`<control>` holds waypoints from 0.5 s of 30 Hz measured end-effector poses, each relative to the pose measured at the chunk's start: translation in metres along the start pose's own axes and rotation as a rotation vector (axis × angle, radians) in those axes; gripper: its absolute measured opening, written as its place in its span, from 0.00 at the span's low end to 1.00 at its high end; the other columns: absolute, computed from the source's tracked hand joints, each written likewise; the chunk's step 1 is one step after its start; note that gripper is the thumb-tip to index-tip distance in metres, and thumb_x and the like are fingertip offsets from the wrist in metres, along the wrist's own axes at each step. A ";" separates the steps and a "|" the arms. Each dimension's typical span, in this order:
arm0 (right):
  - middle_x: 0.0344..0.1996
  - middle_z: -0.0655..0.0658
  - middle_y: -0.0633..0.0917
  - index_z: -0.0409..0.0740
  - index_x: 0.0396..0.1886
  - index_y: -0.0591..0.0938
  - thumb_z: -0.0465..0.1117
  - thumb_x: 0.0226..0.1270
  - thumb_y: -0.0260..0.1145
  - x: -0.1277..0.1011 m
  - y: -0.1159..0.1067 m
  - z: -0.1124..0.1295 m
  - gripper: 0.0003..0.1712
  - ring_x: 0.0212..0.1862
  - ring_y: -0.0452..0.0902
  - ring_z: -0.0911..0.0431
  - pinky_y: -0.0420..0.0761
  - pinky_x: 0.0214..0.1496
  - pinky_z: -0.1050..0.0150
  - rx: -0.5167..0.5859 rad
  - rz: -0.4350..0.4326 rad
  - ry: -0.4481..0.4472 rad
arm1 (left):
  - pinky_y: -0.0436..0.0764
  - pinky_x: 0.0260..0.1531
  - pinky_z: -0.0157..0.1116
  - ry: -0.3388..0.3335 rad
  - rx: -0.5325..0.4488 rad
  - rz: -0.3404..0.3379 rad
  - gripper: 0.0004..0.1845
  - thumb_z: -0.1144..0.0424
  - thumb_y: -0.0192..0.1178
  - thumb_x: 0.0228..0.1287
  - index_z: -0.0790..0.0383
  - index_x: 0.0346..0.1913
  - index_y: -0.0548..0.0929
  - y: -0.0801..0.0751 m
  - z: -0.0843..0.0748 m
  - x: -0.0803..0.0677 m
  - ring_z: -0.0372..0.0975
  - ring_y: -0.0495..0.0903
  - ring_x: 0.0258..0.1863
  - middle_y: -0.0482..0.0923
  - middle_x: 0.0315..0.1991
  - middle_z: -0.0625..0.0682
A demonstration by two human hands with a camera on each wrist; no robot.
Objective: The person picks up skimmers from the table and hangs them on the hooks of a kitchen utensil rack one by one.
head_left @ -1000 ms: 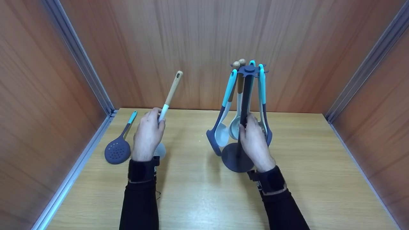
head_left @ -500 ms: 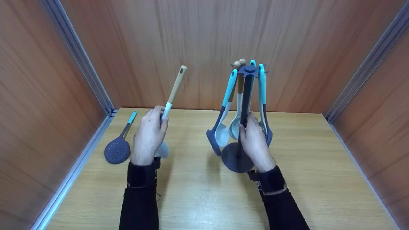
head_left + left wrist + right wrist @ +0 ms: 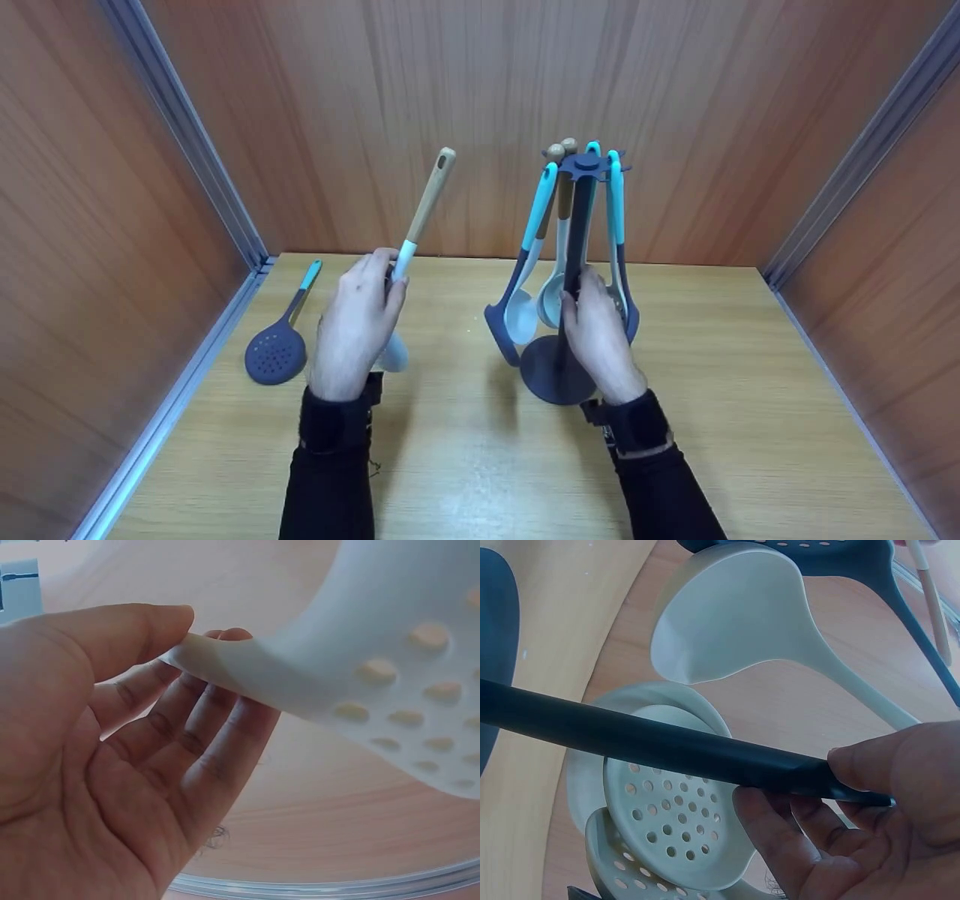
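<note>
My left hand [image 3: 356, 322] pinches a pale skimmer [image 3: 431, 196] low on its shaft, thumb on one side and fingers on the other. Its beige handle points up and right; its perforated head [image 3: 420, 675] shows in the left wrist view, while the head view has it mostly behind the hand. With curled fingers and thumb, my right hand [image 3: 600, 330] grips the dark pole [image 3: 667, 746] of an upright utensil stand [image 3: 586, 163]. From the stand's top hang several utensils, among them a pale ladle [image 3: 727, 622] and another pale skimmer [image 3: 675, 832].
A dark skimmer [image 3: 275, 354] with a turquoise handle lies at the left of the wooden table [image 3: 750, 390]. Wood-look panels [image 3: 480, 90] with metal edge strips enclose the table at the back and both sides. The stand's round base [image 3: 551, 371] sits on the tabletop.
My left hand has moved a little to the right with the skimmer, whose handle end now stands higher and nearer the stand. The right hand and the stand have stayed in place.
</note>
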State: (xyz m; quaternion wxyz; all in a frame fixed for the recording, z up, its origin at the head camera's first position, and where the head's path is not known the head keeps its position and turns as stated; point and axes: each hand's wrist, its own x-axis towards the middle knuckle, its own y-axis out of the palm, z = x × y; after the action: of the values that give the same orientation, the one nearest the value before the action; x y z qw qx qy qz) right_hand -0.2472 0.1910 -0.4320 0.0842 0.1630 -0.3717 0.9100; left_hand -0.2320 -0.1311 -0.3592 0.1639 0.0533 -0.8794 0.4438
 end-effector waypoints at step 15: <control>0.64 0.27 0.86 0.28 0.77 0.74 0.32 0.95 0.59 0.001 -0.002 0.002 0.21 0.62 0.89 0.36 0.92 0.61 0.39 0.015 0.022 0.036 | 0.95 0.45 0.50 0.117 0.016 -0.041 0.19 0.63 0.69 0.89 0.66 0.72 0.84 0.002 -0.019 -0.010 0.51 0.89 0.44 0.89 0.51 0.61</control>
State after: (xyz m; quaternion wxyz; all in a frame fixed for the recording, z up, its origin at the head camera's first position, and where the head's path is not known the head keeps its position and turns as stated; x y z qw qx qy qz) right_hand -0.2472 0.1908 -0.4288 0.0796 0.1430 -0.3652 0.9164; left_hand -0.2189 -0.1152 -0.3534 0.2236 0.0468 -0.8634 0.4499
